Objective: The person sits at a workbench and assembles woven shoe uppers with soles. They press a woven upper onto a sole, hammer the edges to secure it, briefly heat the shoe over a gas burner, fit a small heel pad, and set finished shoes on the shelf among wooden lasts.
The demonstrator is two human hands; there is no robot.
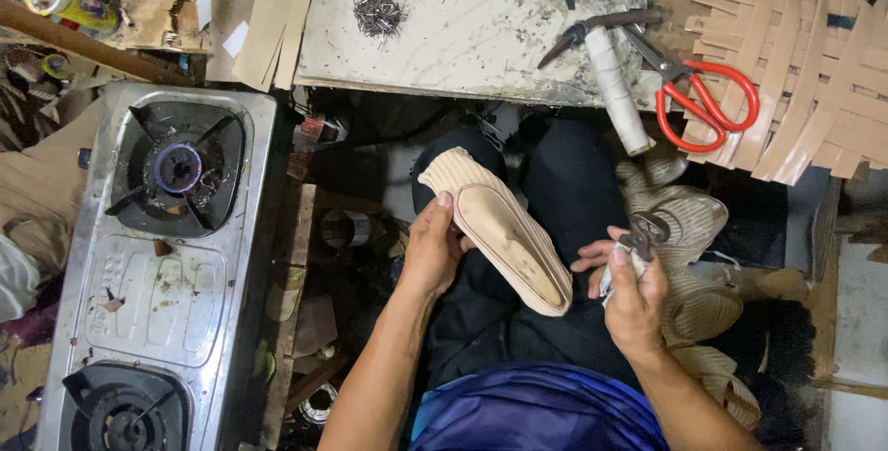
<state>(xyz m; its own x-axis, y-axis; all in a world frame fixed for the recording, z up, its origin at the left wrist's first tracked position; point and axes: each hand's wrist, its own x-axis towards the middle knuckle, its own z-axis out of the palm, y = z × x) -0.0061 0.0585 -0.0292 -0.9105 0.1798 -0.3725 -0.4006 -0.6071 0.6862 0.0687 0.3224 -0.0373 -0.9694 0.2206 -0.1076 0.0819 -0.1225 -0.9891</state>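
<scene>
Closest to me, my left hand (430, 247) has its grip wrapped around the side of a beige slipper (499, 229), thumb laid along the rim, so the sole faces up and tilts toward my right. That hold steadies it over my lap, above the dark trousers (564, 183), with toe and heel both hanging free of any support. My right hand (634, 294) is pressed together around a small metal tool (645, 232) and what looks like a bit of pale cloth; its fingertips sit just beside the slipper's lower end, near enough to reach the sole. Under that wrist lies a heap of woven beige slippers (684, 229), kept within reach on the right.

To my left stands a steel two-burner stove (157, 266), the far burner showing a faint blue flame, well apart from my elbow; a dark cluttered gap separates it from my knee, so there is little room to swing that way.

Farther out, a stained white surface (462, 25) carries a pile of small nails (377, 14), a white roll (615, 86) overhanging its near edge, a pair of pincers (601, 25) and red-handled scissors (694, 90). Beyond the scissors, cut tan strips (805, 81) fan out to the right. The middle of that surface lies mostly bare.
</scene>
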